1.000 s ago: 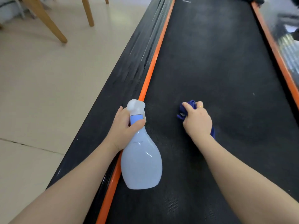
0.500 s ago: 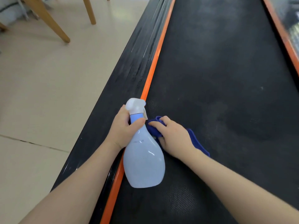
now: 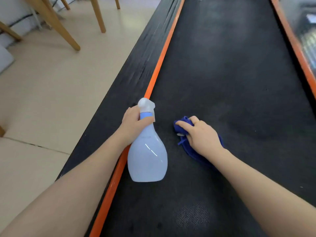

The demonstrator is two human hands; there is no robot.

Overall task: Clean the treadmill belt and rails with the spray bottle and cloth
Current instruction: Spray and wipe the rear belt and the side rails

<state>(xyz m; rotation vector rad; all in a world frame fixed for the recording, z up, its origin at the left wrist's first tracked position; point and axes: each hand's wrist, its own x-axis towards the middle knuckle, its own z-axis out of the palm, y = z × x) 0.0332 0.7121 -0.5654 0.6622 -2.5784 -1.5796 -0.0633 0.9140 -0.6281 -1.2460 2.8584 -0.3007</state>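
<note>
Your left hand [image 3: 132,124] wraps around the neck of the spray bottle [image 3: 147,158], nozzle pointing to 12 o'clock. At its 3 o'clock, your right hand [image 3: 202,136] squeezes the blue cloth [image 3: 183,126] down on the black belt [image 3: 230,82].

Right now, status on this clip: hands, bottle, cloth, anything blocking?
Left hand grips spray bottle at the neck. Right hand presses blue cloth on treadmill belt. Nothing lying on the belt ahead.
</note>
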